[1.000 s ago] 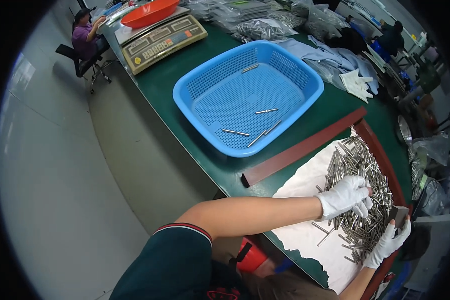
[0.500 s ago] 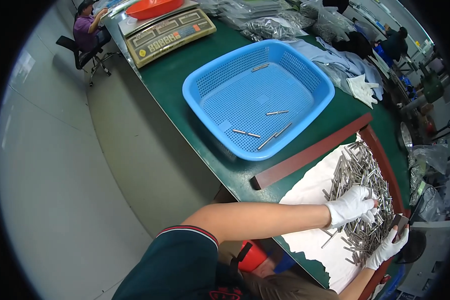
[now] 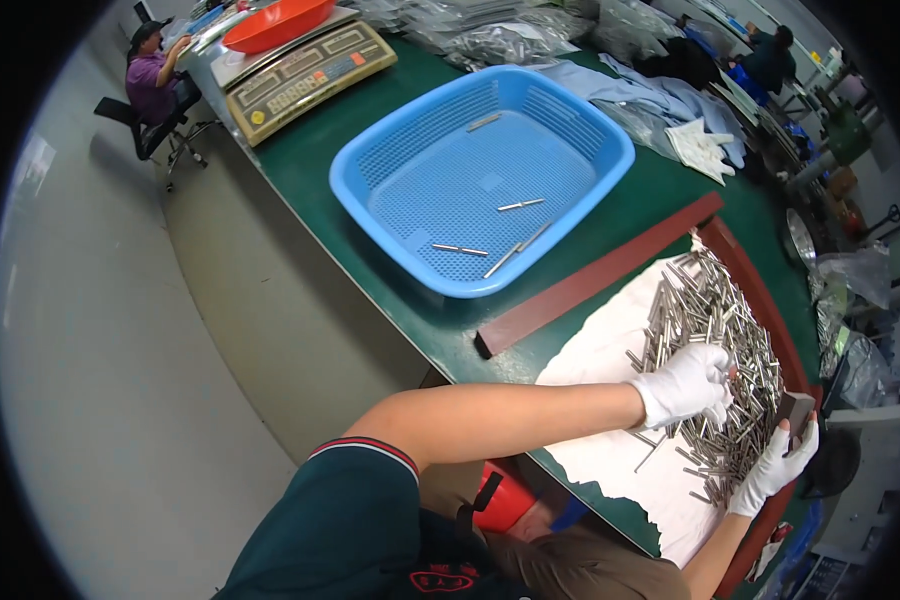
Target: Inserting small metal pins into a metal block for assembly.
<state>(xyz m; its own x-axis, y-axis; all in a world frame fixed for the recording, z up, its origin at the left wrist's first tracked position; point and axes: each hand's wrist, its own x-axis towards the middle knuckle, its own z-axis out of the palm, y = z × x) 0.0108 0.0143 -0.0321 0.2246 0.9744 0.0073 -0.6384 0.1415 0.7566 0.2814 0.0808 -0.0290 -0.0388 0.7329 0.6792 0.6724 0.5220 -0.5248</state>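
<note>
My left hand [image 3: 686, 386], in a white glove with bare fingertips, is closed over a heap of thin metal pins [image 3: 718, 300]. Its curled fingers hide whatever they pinch. At the heap's near right side, my right hand [image 3: 773, 470], gloved the same way, grips a small dark brown block [image 3: 795, 411] beside the red-brown border. The pins lie loose, pointing every way, on a white cloth [image 3: 592, 385]. Beyond my left arm stands a blue perforated basket [image 3: 352, 190]; several similar pins [image 3: 520, 205] lie spread on its floor.
A red-brown bar frame [image 3: 600, 275] borders the heap on the green table [image 3: 305, 170]. A weighing scale [image 3: 310, 80] carries an orange tray [image 3: 278, 24] at the far left. Plastic bags [image 3: 515, 45], blue cloth and a spare white glove [image 3: 700, 150] lie behind. Two people sit farther off.
The whole view has shifted, so the table and basket appear farther left and higher. My left fingers look more curled over the pins. My right hand keeps hold of the block.
</note>
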